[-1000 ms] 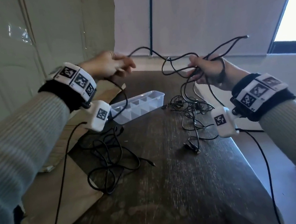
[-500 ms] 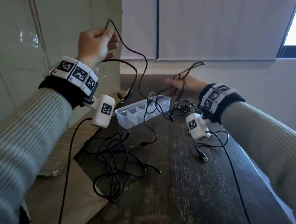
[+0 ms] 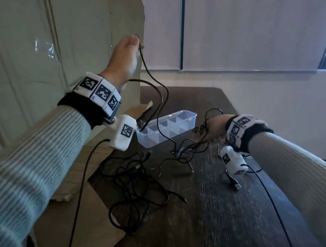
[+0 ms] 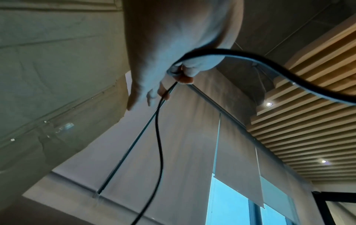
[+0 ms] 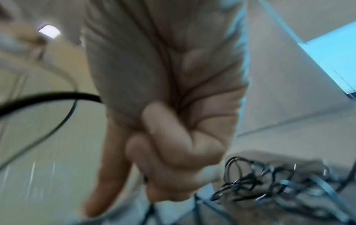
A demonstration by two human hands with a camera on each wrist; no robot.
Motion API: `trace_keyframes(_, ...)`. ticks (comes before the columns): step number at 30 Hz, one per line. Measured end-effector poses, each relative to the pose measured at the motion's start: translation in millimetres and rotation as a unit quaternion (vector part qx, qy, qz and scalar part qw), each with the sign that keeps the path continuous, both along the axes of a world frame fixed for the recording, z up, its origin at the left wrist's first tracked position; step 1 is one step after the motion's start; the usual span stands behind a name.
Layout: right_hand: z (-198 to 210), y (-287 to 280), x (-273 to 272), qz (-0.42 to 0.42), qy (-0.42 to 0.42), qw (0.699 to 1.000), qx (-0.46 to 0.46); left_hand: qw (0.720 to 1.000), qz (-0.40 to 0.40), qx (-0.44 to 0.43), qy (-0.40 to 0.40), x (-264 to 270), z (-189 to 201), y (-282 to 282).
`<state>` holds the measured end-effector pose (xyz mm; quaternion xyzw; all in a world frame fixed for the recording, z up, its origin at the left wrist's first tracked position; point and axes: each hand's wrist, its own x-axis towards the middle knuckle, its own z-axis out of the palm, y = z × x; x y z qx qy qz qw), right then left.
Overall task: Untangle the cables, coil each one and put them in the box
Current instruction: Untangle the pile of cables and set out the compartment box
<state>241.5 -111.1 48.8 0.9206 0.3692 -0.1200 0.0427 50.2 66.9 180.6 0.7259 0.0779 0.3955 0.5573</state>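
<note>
Nearest, by the worktop's [image 3: 221, 209] left edge and partly over a sheet of cardboard [image 3: 72, 228], a loose heap of black cables [image 3: 132, 181] lies uncoiled. A single plug end [image 3: 236, 185] lies toward the right edge, just below the white camera pod on the right wrist.

Farther in, the right hand [image 3: 213, 130] is held low over the worktop near the right edge, among a second cable tangle [image 3: 188, 151] that spreads from it toward the middle. In the right wrist view the hand [image 5: 169, 121] is blurred; its middle fingers [image 5: 173, 143] are curled into the palm while another finger points straight down, and a knot of cables [image 5: 269, 182] lies just beyond. Whether the curled fingers actually grip a strand cannot be told.

Beyond that, the clear compartmented box [image 3: 179, 126] sits near the far left part of the worktop, its long side angled.

Farthest and highest, the left hand [image 3: 126, 55] is raised above the box in front of an upright cardboard panel [image 3: 85, 40]. It pinches one black cable [image 3: 158, 86] between its fingertips [image 4: 185, 79], and the cable hangs in curves down past the box to the tangle.
</note>
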Motion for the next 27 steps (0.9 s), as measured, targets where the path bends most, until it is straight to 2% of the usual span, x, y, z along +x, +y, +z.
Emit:
trace_keyframes(1, 8, -1, -6, -0.015, 0.041, 0.996, 0.073, 1.000, 0.001, 0.007, 0.003, 2, -1, -2)
trace_keyframes(3, 22, -5, -9, -0.019, 0.141, 0.964, 0.225, 1.000, 0.000, 0.009, 0.003, 6, -4, -5)
trace_keyframes(4, 28, -8, -13, -0.022, 0.166, 0.949, 0.268, 1.000, -0.003, 0.012, 0.001, 8, -6, -6)
trace_keyframes(5, 33, -9, -11, -0.008, 0.152, 0.957, 0.249, 1.000, -0.002, 0.017, -0.001, 9, -7, -6)
trace_keyframes(7, 38, -12, -13, 0.018, 0.115, 0.984, 0.135, 1.000, -0.004, 0.025, -0.004, 10, -9, -9)
trace_keyframes(9, 48, -17, -25, 0.050, 0.061, 0.997, 0.023, 1.000, -0.014, 0.021, -0.013, 8, -10, -11)
trace_keyframes(10, 50, -16, -26, 0.057, 0.031, 0.998, 0.028, 0.999, -0.022, 0.013, -0.019, 7, -10, -12)
trace_keyframes(11, 53, -15, -29, 0.054, 0.025, 0.995, 0.078, 0.999, -0.033, 0.005, -0.027, 7, -10, -15)
trace_keyframes(13, 51, -8, -35, 0.066, 0.071, 0.972, 0.215, 0.997, -0.065, -0.008, -0.046, 7, -10, -23)
trace_keyframes(15, 48, 4, -50, 0.079, 0.158, 0.941, 0.290, 0.993, -0.102, -0.006, -0.063, 8, -8, -39)
trace_keyframes(19, 29, 27, -78, 0.123, 0.189, 0.939, 0.258, 0.985, -0.144, 0.023, -0.093, 4, 2, -66)
trace_keyframes(21, 22, 28, -82, 0.121, 0.228, 0.926, 0.274, 0.983, -0.141, 0.038, -0.112, -3, 10, -70)
trace_keyframes(23, 26, 20, -82, 0.092, 0.259, 0.897, 0.347, 0.983, -0.120, 0.037, -0.137, -10, 17, -66)
trace_keyframes(24, 33, 13, -82, 0.066, 0.270, 0.869, 0.408, 0.983, -0.105, 0.034, -0.149, -12, 18, -61)
trace_keyframes(27, 65, -6, -77, 0.028, 0.314, 0.752, 0.579, 0.984, -0.088, 0.004, -0.158, -13, 14, -50)
